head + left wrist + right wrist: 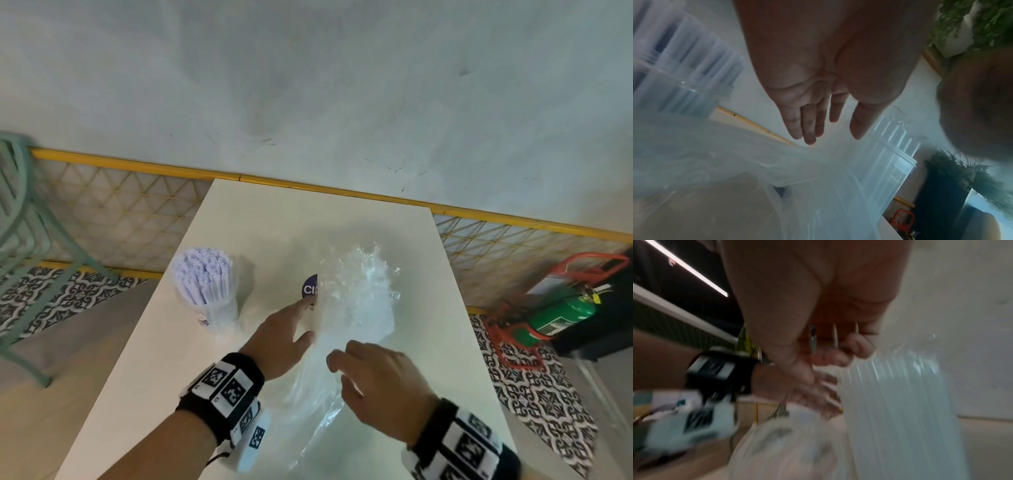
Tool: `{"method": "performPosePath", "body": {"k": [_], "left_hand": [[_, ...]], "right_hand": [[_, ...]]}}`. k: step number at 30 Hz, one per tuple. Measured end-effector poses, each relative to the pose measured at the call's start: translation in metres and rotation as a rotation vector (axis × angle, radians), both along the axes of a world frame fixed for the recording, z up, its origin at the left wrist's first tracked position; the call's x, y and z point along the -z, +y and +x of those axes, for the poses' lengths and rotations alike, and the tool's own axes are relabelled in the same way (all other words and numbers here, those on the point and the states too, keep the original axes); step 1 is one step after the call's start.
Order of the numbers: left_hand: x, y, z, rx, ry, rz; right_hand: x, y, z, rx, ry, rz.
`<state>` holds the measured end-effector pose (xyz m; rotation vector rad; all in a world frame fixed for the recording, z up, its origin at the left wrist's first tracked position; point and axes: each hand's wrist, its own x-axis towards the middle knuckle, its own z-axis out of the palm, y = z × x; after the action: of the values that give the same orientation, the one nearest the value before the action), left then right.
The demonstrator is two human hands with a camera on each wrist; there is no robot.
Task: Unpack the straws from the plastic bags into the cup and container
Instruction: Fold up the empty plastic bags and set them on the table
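Two hands: you have both over the white rectangular table (428,274), with the wrapped straws between them.
Table: its pale top carries everything you are working with.
Straw bag: the crinkled clear plastic bag of straws (349,308) lies just right of your left hand and runs away from your right hand towards the far edge; the right wrist view shows the straws inside it as pale parallel lines.
Straw cup: the clear plastic cup packed with white straws (209,291) stands upright, well to the left of your left hand.
Left hand: your left hand (284,337) is flat and released, fingers straight, thumb against the bag's edge.
Right hand: your right hand (373,373) hovers at the bag's near end with fingers curled; whether they pinch the plastic, you cannot tell.
Purple disc: a small round purple label (310,287) shows just past your left fingertips, half under the bag.
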<state>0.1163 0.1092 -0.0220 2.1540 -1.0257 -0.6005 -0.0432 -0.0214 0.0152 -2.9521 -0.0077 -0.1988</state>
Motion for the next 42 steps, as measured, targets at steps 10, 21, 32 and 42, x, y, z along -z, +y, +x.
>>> {"method": "performPosePath", "body": {"k": [10, 21, 32, 42], "left_hand": [[0.007, 0.039, 0.001, 0.171, -0.354, -0.006], [-0.044, 0.078, 0.015, 0.097, -0.503, -0.144], [-0.140, 0.113, 0.038, -0.420, -0.257, -0.638], [-0.141, 0.092, 0.057, -0.420, 0.443, -0.689]], "right_hand": [[0.068, 0.026, 0.027, 0.140, 0.232, -0.118], [-0.037, 0.043, 0.056, 0.030, -0.379, 0.353], [-0.044, 0.049, 0.031, 0.176, -0.354, 1.179], [-0.065, 0.037, 0.055, 0.028, -0.412, 1.504]]}}
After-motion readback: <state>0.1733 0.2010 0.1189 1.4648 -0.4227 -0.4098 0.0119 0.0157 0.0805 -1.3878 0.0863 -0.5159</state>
